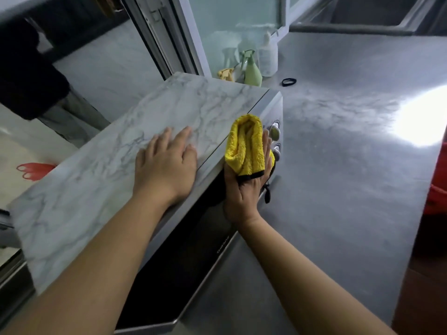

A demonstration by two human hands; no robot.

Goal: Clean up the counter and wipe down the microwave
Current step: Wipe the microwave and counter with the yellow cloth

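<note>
The microwave (116, 165) has a marble-patterned top, a dark glass door and two round knobs (275, 131) on its silver front panel. My left hand (167, 160) lies flat on the top near the front edge, fingers straight. My right hand (244, 189) holds a folded yellow cloth (245, 146) with a black hem against the front, between the door and the knobs; its fingers are wrapped round the cloth.
On the grey counter (338, 165) behind the microwave stand a green spray bottle (252, 71), a clear pump bottle (268, 56) and a small yellow item (226, 74). A black hair tie (289, 81) lies nearby. A sink (377, 10) is at the far right; red things (437, 189) sit beyond the counter's right edge.
</note>
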